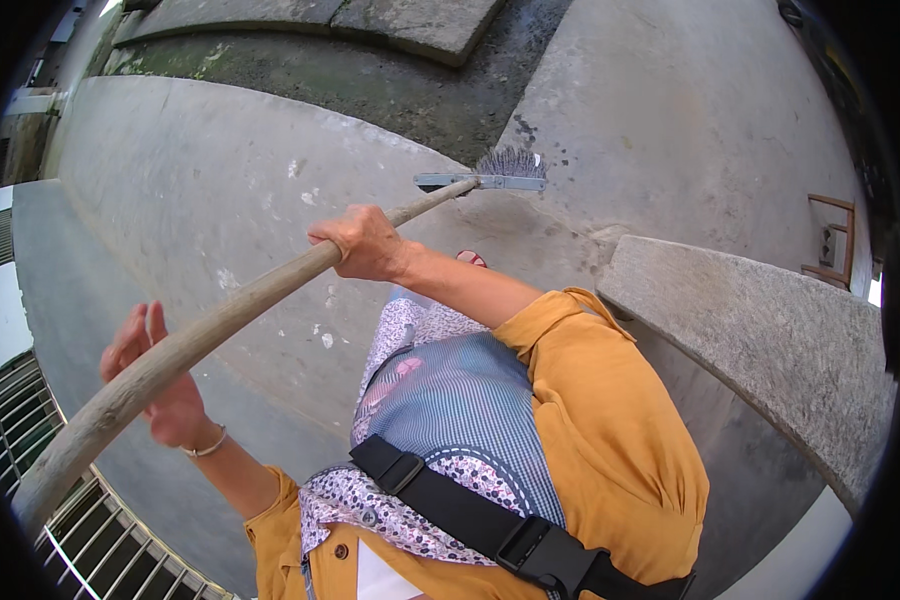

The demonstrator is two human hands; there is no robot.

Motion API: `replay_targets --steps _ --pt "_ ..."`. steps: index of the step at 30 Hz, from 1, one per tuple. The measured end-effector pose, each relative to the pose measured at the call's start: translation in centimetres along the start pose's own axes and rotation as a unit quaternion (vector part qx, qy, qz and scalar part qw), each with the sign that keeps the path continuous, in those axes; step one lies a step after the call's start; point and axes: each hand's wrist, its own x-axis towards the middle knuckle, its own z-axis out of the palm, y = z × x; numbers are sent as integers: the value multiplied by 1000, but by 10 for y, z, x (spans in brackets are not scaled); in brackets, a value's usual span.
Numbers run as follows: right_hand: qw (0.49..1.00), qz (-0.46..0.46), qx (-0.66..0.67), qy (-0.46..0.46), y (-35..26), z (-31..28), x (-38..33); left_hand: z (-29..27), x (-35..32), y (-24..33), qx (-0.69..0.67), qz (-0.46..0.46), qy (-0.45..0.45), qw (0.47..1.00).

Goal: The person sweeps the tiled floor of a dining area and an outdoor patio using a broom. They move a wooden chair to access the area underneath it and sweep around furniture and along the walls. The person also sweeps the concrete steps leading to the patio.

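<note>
A long wooden handle (255,298) runs diagonally from the lower left toward a push broom. The broom head (510,182) rests on the concrete ahead, its grey bristles (508,162) fanned out on the far side of a pale bar. My right hand (362,243) is wrapped round the handle partway along. On the left, my left hand (165,385) is raised beside the thick end of the handle with its fingers stretched out. The handle crosses in front of part of that hand, and I cannot tell whether they touch. A bracelet (206,442) circles the left wrist.
A raised stone slab (760,335) stands close on my right. Ahead lies a sunken, mossy strip (370,95) with concrete slabs (410,25) beyond it. Metal bars (120,535) line the lower left. A small wooden frame (835,245) stands at the far right.
</note>
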Motion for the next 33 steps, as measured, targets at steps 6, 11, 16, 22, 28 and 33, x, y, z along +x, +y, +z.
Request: replay_targets --steps 6,11,16,22,28,33 --pt "994 -57 -37 91 -68 54 136 44 11 -180 14 -279 -37 960" --pt "995 -89 -15 51 -114 89 205 29 58 -234 -174 -192 217 941" --pt "974 -147 -30 171 -63 96 179 -47 125 -210 -149 -119 241 952" --pt "939 329 -35 98 115 63 62 -108 197 -168 -130 -71 235 961" --pt "912 403 2 79 240 38 54 -137 248 -132 -192 -24 241 951" --pt "936 344 65 22 300 27 108 -141 291 -105 -236 0 243 941"
